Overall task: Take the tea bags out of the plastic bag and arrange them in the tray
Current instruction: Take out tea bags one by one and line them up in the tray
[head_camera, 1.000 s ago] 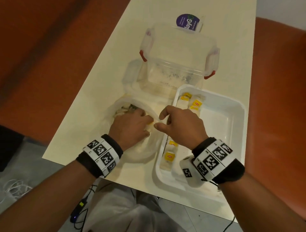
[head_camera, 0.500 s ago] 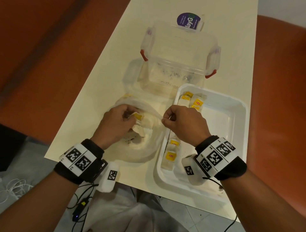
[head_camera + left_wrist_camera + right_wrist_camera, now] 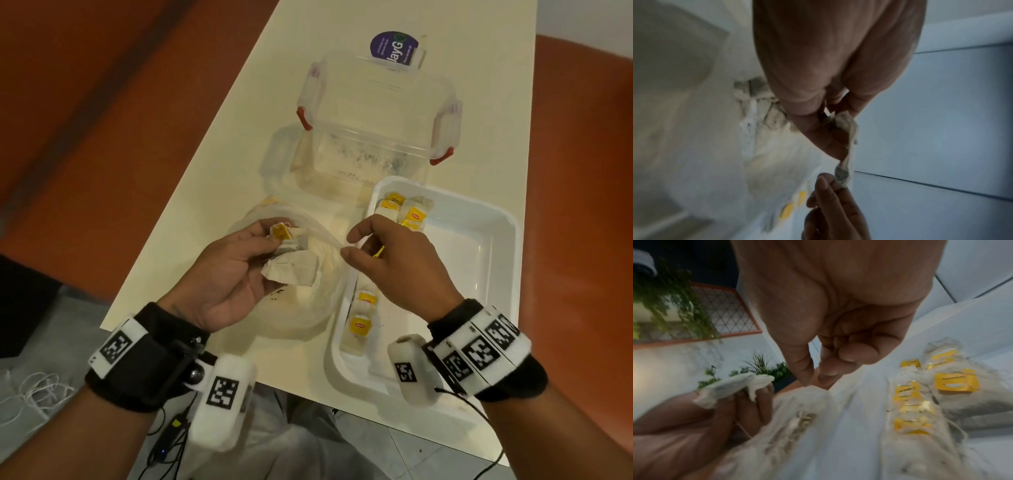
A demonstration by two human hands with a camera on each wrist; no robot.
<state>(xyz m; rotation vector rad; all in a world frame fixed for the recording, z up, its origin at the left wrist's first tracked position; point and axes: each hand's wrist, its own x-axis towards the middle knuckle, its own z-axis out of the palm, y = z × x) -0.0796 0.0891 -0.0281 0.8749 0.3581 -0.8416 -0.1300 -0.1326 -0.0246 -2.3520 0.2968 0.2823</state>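
Tray (image 3: 479,240) w/ tea bags (image 3: 411,214); plastic bag (image 3: 308,308) beside.

Both hands raised and facing each other, forearms coming in from the near side.

Left hand (image 3: 229,270) is turning palm-up, fingers (image 3: 253,231) and thumb curling round a small bunch of tea bags (image 3: 291,270). Right hand (image 3: 394,260) is sitting knuckles-up just beside it, thumb and index finger pinching together at the tips, other fingers (image 3: 857,352) curling into the palm; what it is pinching is too blurred to tell. Both wrists are wearing black bands with white marker blocks, cables trailing off them.
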